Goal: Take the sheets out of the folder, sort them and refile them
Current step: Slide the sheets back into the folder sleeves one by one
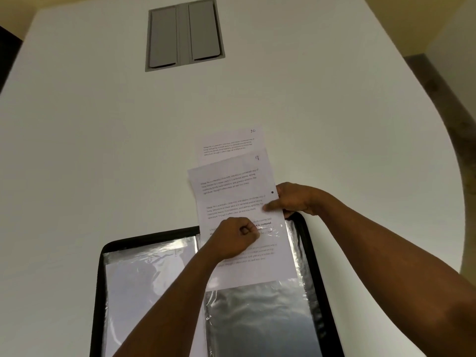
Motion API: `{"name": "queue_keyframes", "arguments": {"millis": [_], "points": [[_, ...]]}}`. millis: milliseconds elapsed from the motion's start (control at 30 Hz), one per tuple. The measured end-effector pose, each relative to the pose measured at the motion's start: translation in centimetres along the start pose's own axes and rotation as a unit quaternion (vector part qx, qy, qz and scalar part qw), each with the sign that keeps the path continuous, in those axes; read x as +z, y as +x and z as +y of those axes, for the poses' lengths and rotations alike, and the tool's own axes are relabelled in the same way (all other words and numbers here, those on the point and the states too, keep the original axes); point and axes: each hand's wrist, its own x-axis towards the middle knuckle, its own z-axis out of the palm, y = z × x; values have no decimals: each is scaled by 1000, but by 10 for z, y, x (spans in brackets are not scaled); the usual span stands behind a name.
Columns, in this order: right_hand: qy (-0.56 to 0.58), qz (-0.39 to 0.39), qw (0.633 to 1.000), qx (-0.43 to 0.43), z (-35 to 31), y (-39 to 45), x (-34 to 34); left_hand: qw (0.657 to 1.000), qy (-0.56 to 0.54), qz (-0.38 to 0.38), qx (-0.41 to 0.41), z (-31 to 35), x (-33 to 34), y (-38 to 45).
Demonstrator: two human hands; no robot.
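Your left hand [233,238] is curled into a loose fist over the lower middle of the sheet marked 9 [231,191], pinching at what looks like the mouth of the clear sleeve [257,313]; glare off the plastic makes it hard to tell whether your fingers hold the sleeve's edge, the paper, or both. Your right hand [296,199] grips the same sheet at its right edge, thumb laid flat across the print, fingers curled behind.

What matters for the coming move is the sheet's long axis. It runs straight away from you, out past both grips toward the far side of the table [103,124], and back toward you into the sleeve. Most of the sheet lies beyond your hands; only its near end reaches below your left fist and over the sleeve. So any travel goes along that line, away from you to free it or toward you to seat it, and sideways pull from the right hand would skew it.

The sheet marked 10 [229,143] lies flat on the table just beyond, its near part tucked under the far end of sheet 9, on the same line and tilted slightly the same way.

The folder [99,279] lies open beneath and nearer you than both hands, its left page to the left of your left wrist. The right hand is the nearer one to the sheet's free far end.
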Motion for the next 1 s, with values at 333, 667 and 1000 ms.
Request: {"name": "queue_keyframes", "arguments": {"millis": [333, 667, 1000], "points": [[-79, 61, 995, -7, 5, 2, -5, 999, -2, 34, 0, 7, 0, 0], [50, 94, 994, -27, 4, 5, 8, 999, -9, 44, -1, 7, 7, 2], [148, 135, 980, -19, 12, 4, 19, 999, -35, 0, -7, 27, 18, 10]]}}
